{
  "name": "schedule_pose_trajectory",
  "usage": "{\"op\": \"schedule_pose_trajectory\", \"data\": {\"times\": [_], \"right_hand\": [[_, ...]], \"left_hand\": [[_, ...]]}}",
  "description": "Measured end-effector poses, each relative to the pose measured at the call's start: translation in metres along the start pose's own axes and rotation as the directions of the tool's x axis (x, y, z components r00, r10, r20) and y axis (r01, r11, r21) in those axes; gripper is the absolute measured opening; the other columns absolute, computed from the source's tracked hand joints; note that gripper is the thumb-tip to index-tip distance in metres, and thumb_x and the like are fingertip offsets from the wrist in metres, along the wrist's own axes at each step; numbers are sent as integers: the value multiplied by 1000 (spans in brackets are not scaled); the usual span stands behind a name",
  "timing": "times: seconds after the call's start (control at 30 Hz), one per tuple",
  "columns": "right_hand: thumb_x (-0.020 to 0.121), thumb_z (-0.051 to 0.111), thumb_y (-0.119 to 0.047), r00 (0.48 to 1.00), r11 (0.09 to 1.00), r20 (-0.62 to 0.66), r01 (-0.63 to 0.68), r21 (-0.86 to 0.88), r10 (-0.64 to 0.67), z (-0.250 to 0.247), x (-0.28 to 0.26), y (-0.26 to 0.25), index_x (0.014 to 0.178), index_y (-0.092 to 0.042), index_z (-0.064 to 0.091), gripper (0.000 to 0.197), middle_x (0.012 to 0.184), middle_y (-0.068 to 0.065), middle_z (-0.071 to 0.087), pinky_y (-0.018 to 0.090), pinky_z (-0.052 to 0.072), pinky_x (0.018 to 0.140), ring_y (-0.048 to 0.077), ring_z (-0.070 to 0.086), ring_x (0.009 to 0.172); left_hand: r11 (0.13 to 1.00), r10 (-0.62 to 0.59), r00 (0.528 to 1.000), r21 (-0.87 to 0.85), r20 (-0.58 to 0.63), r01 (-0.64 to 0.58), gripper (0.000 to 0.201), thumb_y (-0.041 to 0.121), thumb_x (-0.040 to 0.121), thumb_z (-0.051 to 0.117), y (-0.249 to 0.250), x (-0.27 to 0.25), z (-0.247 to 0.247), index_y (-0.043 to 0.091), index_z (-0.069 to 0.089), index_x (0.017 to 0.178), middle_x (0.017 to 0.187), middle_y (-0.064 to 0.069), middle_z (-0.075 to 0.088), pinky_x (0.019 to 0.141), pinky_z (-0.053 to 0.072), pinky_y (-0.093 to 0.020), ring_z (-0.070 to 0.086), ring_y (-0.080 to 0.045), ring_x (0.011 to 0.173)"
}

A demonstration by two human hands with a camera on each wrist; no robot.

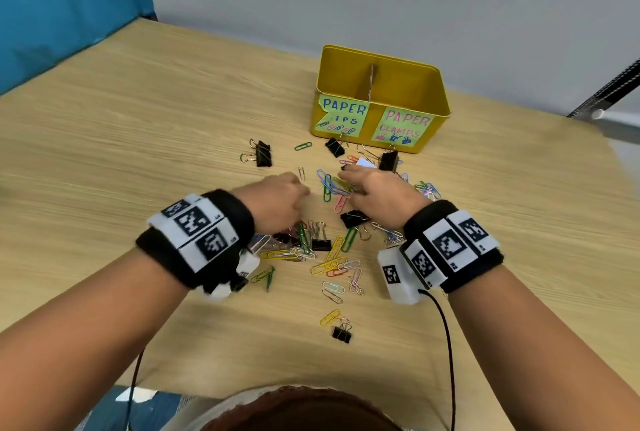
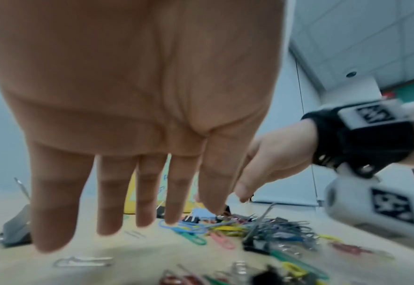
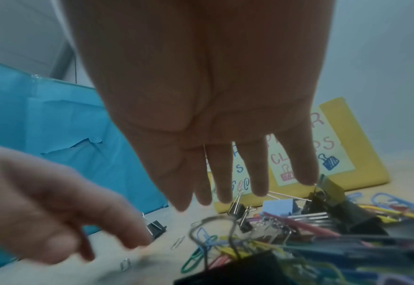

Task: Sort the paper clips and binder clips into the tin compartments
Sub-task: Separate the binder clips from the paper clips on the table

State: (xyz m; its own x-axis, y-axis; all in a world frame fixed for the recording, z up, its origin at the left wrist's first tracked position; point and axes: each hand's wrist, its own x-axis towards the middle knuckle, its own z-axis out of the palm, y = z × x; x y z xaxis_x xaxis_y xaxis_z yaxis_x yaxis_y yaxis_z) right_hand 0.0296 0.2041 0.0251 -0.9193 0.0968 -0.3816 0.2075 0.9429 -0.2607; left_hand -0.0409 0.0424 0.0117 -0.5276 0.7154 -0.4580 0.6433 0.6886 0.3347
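Note:
A yellow tin [image 1: 377, 56] stands at the back of the wooden table, split by a divider, with labels reading PAPER CLIPS on the left and PAPER CLAMPS on the right. In front of it lies a loose pile of coloured paper clips [image 1: 332, 257] mixed with black binder clips [image 1: 351, 219]. My left hand [image 1: 298, 188] hovers over the left side of the pile, its fingers [image 2: 147, 202] straight and holding nothing. My right hand [image 1: 346, 171] hangs over the far side of the pile near a big binder clip [image 1: 388, 160]. Its fingers [image 3: 259, 173] are straight and empty.
Further black binder clips lie apart at the left [image 1: 263, 153], by the tin's front [image 1: 334, 146] and near me [image 1: 342, 333]. A blue partition [image 1: 62, 8] borders the table's left side. A black stand [image 1: 609, 87] leans at the far right. Cables hang from both wrists.

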Motion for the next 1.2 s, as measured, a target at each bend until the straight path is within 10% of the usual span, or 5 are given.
{"op": "schedule_pose_trajectory", "data": {"times": [0.17, 0.4, 0.6, 1.03, 1.2], "right_hand": [[96, 37, -22, 955, 979, 297, 72, -192, -12, 13, 0, -9, 141, -14, 36, 46, 148, 9, 36, 49, 26, 113, 38, 19, 141], [94, 46, -20, 999, 996, 44, -9, 89, 5, -11, -15, 9, 135, -23, 49, 41, 143, 0, 49, 23, 33, 102, 18, 44, 131], [94, 43, -27, 980, 980, 143, -118, -158, 141, -3, -7, 21, 126, -14, 57, 38, 142, 6, 45, 39, 39, 106, 27, 46, 126], [95, 40, -36, 972, 977, 205, -72, -200, 114, -1, 24, 25, 146, -26, 27, 53, 160, -3, 13, 55, 22, 114, 31, 13, 145], [94, 46, -34, 984, 999, 174, -31, -17, 34, -9, 24, 26, 143, -26, 36, 50, 157, -7, 22, 45, 17, 119, 25, 16, 146]], "left_hand": [[987, -44, 993, 159, 113, 25, 70, 35, 96, 39, 3, 26, -12, 6, 5, 150, 160, -13, -4, 122, 10, -36, 3, -27, 148], [995, 44, 988, 83, 147, -57, 44, 36, 95, 41, 4, 13, -5, 9, 51, 129, 138, -11, 49, 104, 41, -39, 51, -24, 116], [992, -105, 993, 69, -47, 108, 70, 37, 95, 42, 7, 49, -25, 9, 6, 150, 160, -12, 0, 121, 14, -37, 9, -28, 147], [972, 111, 952, 167, 285, -163, 65, 44, 96, 36, 22, 5, 3, 15, 14, 150, 161, -1, 0, 119, 19, -32, 15, -20, 147], [995, 58, 987, 66, 152, -69, 58, 37, 96, 42, 5, -6, -4, 15, 26, 147, 158, -4, 19, 118, 22, -30, 24, -20, 144]]}}
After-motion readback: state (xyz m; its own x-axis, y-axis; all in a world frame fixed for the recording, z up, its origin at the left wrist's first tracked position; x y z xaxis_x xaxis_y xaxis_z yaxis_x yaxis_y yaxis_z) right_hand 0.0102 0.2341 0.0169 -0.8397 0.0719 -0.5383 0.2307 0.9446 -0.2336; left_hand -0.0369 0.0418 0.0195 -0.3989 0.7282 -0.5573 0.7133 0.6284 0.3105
